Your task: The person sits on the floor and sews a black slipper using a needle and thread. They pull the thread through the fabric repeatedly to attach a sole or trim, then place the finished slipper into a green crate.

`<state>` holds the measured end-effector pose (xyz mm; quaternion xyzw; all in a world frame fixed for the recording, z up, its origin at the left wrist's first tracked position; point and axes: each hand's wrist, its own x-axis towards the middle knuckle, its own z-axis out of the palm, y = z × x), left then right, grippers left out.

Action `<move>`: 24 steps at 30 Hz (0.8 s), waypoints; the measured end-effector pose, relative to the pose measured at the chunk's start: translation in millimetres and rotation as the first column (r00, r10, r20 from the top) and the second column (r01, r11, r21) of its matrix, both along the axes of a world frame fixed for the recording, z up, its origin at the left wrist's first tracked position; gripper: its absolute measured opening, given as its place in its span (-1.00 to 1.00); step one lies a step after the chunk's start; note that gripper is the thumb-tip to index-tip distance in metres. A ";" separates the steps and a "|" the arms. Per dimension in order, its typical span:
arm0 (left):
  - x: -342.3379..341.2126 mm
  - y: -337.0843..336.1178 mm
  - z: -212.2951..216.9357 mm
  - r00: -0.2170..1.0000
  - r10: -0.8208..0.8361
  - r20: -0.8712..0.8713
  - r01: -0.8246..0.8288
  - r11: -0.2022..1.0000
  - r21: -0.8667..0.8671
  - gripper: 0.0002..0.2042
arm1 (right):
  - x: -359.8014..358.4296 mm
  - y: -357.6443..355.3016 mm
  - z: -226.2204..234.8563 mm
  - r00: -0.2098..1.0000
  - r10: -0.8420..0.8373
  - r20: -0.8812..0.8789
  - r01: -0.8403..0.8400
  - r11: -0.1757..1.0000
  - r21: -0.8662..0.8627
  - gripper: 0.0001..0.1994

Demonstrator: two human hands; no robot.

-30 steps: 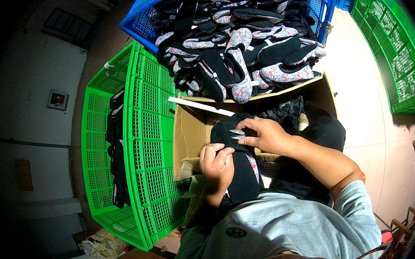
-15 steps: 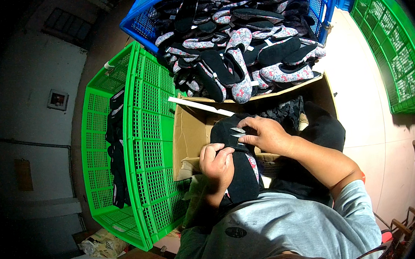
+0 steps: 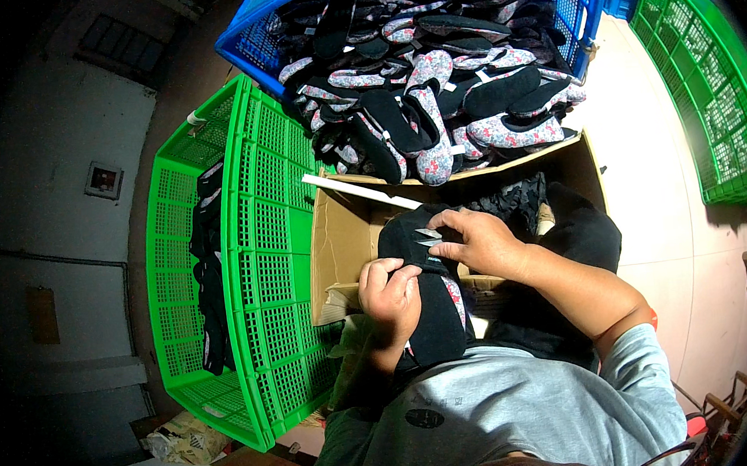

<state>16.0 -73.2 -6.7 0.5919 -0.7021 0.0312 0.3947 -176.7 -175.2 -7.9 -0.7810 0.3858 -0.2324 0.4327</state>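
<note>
My left hand (image 3: 390, 303) is closed on the edge of a black slipper (image 3: 439, 325) with a floral side strip, lying over my lap. My right hand (image 3: 483, 244) grips a small pair of thread snips (image 3: 427, 234), whose two pale metal blades stick out past the fingertips, slightly apart. The blades lie just over black fabric beyond my left fingers. The snips' handle is hidden in my right palm.
Ahead, a blue crate (image 3: 248, 47) overflows with black and floral slippers (image 3: 515, 132). An open cardboard box (image 3: 339, 235) stands before me, a white strip (image 3: 362, 190) across its corner. Green crates stand to the left (image 3: 276, 266) and far right (image 3: 710, 97).
</note>
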 end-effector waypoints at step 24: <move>-0.8 0.9 0.7 1.000 0.009 -0.002 -0.009 1.000 0.007 -0.76 | 0.5 -0.8 -7.1 1.000 -0.002 0.002 0.002 1.000 -0.027 -0.63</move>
